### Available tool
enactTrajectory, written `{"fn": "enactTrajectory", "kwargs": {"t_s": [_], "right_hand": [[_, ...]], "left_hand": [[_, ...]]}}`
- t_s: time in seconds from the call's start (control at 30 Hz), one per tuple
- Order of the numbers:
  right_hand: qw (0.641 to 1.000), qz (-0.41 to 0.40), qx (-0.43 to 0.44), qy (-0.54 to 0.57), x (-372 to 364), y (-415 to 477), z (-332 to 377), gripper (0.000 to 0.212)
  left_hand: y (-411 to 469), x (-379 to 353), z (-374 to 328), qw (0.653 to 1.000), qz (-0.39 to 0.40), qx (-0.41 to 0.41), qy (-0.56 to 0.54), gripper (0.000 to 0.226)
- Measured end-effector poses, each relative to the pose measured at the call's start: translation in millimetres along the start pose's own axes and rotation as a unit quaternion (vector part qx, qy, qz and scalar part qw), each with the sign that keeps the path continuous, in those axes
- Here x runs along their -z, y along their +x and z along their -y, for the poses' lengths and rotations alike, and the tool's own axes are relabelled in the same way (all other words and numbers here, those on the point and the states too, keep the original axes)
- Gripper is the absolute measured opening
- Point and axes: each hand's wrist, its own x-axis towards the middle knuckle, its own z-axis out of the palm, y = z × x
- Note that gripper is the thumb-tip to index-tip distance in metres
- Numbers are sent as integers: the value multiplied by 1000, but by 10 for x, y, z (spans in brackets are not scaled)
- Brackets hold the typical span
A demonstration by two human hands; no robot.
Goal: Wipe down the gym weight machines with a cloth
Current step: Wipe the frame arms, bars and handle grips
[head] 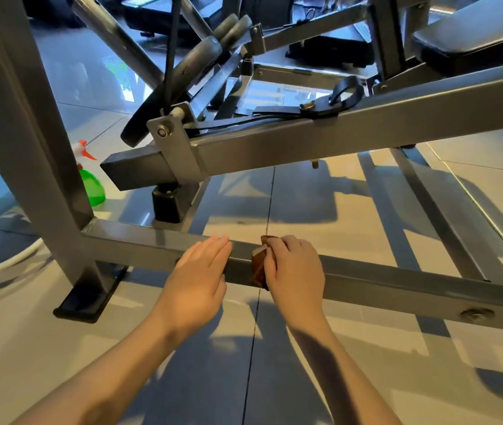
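Two hands meet on the low grey square steel bar point(397, 282): left hand point(196, 277) flat, fingers point(215, 251) straight; right hand point(294, 271) curled around a folded brown cloth point(259, 268) pressed on the bar. Beyond, a green plastic spray bottle point(92, 185) stands on the floor point(305, 210).

Brown cloth point(259, 265), grey frame bar point(397, 280), green spray bottle point(92, 187), beige floor tiles point(320, 216).

Premises: a gym. A grey steel weight machine frame point(366, 130) stands on a tiled floor point(305, 207). Weight plates point(195, 62) are loaded behind the frame, and a black padded bench point(474, 32) sits above its right end.
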Motion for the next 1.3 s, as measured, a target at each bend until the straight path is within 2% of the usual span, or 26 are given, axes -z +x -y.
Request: {"fn": "enactTrajectory", "kwargs": {"t_s": [0.17,0.2,0.27,0.33,0.4,0.47,0.5,0.53,0.6,0.63,0.7,0.8,0.83,0.93,1.0,1.03,1.1,1.17,1.23,1.3], "right_hand": [[989,123,-78,-5,-27,519,-34,30],[992,106,-68,-9,-15,468,-33,29],[1000,5,-16,-7,0,162,-58,24],[1000,-15,14,-5,69,-37,-153,23],[999,37,-28,-3,89,232,-247,27],[988,124,-92,-17,74,506,-280,30],[986,135,-99,-19,78,527,-280,30],[989,119,-92,-14,92,463,-281,29],[999,21,-36,0,101,163,-351,26],[1000,1,-18,10,148,-22,-381,26],[1000,-3,-16,9,225,-55,-508,26],[993,64,-102,-13,244,269,-593,28],[992,60,-110,-21,228,300,-576,29],[998,-9,-59,-13,196,67,-525,30],[1000,-27,-3,15,225,-152,-651,31],[1000,-25,-1,12,289,-128,-779,30],[997,-4,-75,-3,402,-9,-1027,24],[988,-26,-153,-16,429,57,-1144,24],[984,-61,-163,-44,354,42,-1025,29],[988,-82,-128,-26,248,-67,-816,37]], "left_hand": [[8,1,-35,999,-34,6,-19,49],[23,18,-68,999,-40,11,-30,46],[63,62,-153,997,-51,20,-54,45],[97,72,-206,996,-55,14,-62,46],[127,52,-238,997,-44,-1,-66,49],[154,17,-263,998,-21,-16,-64,50],[164,6,-281,998,-14,-19,-64,51],[174,0,-308,997,-10,-21,-67,51],[194,-6,-367,998,-10,-20,-64,51],[206,-4,-391,998,-10,-18,-62,50],[230,-19,-418,998,-12,-22,-63,50],[269,-44,-447,997,-9,-31,-69,49],[279,-55,-462,997,-10,-32,-72,49],[326,-83,-555,996,-10,-46,-75,48],[369,-99,-628,995,-5,-49,-86,48],[396,-111,-662,995,-1,-51,-91,48],[430,-139,-728,994,11,-55,-97,48],[451,-152,-796,993,21,-63,-97,49],[475,-174,-862,992,23,-74,-95,48],[517,-208,-929,991,9,-86,-98,46]]}}
